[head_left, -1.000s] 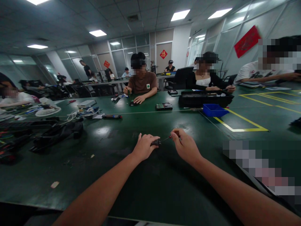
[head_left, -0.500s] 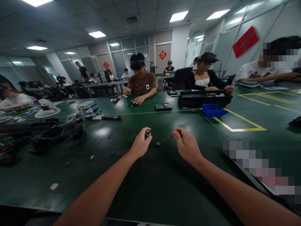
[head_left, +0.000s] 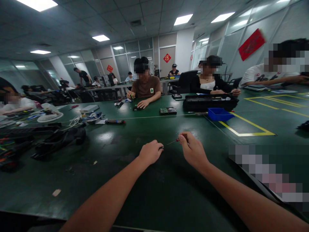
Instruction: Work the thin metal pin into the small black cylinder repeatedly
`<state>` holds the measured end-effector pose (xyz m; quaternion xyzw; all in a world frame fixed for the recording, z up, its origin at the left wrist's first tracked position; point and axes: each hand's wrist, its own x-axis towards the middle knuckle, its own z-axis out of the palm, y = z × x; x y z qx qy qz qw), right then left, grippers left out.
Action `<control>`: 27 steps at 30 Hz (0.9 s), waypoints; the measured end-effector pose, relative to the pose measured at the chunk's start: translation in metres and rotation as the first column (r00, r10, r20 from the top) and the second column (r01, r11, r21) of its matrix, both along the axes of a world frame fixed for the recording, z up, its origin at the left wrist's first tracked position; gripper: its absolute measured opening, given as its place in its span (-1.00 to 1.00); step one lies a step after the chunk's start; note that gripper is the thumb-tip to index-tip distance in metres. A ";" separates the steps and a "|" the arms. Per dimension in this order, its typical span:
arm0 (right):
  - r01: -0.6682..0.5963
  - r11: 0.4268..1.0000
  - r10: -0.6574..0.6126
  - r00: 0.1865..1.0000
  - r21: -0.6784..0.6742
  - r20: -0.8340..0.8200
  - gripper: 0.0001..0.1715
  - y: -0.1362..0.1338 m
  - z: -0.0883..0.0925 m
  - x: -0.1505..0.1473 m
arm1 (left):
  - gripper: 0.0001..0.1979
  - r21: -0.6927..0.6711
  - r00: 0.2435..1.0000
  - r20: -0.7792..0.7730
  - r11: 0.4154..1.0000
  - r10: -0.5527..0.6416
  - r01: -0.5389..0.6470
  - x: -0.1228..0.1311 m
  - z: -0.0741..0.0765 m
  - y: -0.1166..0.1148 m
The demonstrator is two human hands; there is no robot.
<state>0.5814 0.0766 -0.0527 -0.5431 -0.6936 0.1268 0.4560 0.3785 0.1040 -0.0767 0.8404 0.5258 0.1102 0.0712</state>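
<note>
Above the green tabletop, my left hand (head_left: 151,152) is turned palm down with its fingers curled inward. At its fingertips a small dark part (head_left: 161,148) shows; most of what lies under the fingers is hidden. My right hand (head_left: 191,148) is closed around a screwdriver with a red handle (head_left: 178,140). The screwdriver's thin shaft points left, toward my left fingertips, with a small gap between.
Ahead lie a hard drive (head_left: 168,111), a blue bin (head_left: 220,114) and a long black housing (head_left: 210,103). At left are a dark tool (head_left: 115,121), cables and black parts (head_left: 60,141). Co-workers sit across the green table (head_left: 135,190).
My left hand has moved right and turned palm down, over the spot where a small dark part lay. The dark, pale-rimmed round piece it held is now hidden. The right hand stays nearly still.
</note>
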 end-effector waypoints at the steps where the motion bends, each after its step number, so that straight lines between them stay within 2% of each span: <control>1: -0.003 1.000 0.003 1.000 -0.004 0.001 -0.70 0.000 0.001 0.000 | -0.69 -0.003 1.000 0.023 1.000 0.009 -0.009 -0.001 0.000 0.001; 4: -0.013 1.000 0.012 1.000 -0.015 -0.007 -0.69 -0.001 0.003 0.000 | -0.70 -0.059 0.980 0.195 0.998 0.043 -0.032 -0.009 0.001 0.006; 6: -0.015 1.000 0.014 1.000 -0.017 -0.013 -0.69 -0.001 0.003 0.001 | -0.72 -0.173 0.922 0.369 0.983 0.121 -0.059 -0.016 0.005 0.009; 7: -0.013 1.000 0.013 1.000 -0.017 -0.014 -0.68 -0.001 0.004 0.002 | -0.73 -0.242 0.870 0.459 0.968 0.179 -0.072 -0.021 0.008 0.010; 9: -0.006 1.000 0.006 1.000 -0.018 -0.014 -0.68 -0.001 0.003 0.003 | -0.76 -0.374 0.705 0.636 0.924 0.314 -0.075 -0.030 0.017 0.012; 11: -0.006 1.000 0.006 1.000 -0.020 -0.016 -0.67 -0.001 0.003 0.003 | -0.79 -0.459 0.475 0.774 0.888 0.417 -0.032 -0.042 0.029 0.014; 14: -0.021 0.999 0.021 1.000 -0.024 -0.019 -0.68 -0.001 0.002 0.003 | -0.77 -0.506 0.173 0.852 0.862 0.495 0.023 -0.066 0.046 0.014; 16: -0.025 0.999 0.025 1.000 -0.031 -0.017 -0.68 -0.001 0.002 0.003 | -0.82 -0.517 0.029 0.856 0.856 0.517 0.009 -0.087 0.055 0.012; 18: -0.027 0.999 0.026 1.000 -0.040 -0.016 -0.68 -0.001 0.001 0.003 | -0.88 -0.520 -0.079 0.852 0.853 0.517 -0.029 -0.112 0.061 0.008; 22: -0.040 0.998 0.039 0.999 -0.041 -0.024 -0.68 0.000 0.000 0.003 | -0.81 -0.512 -0.155 0.858 0.837 0.489 -0.192 -0.168 0.069 -0.010; 25: -0.038 0.999 0.037 0.999 -0.026 -0.024 -0.70 0.002 -0.002 0.003 | -0.77 -0.495 -0.152 0.866 0.780 0.476 -0.383 -0.212 0.077 -0.031; 27: -0.037 0.999 0.037 0.999 -0.024 -0.023 -0.69 0.002 -0.003 0.002 | -0.79 -0.450 -0.143 0.881 0.707 0.450 -0.545 -0.243 0.084 -0.047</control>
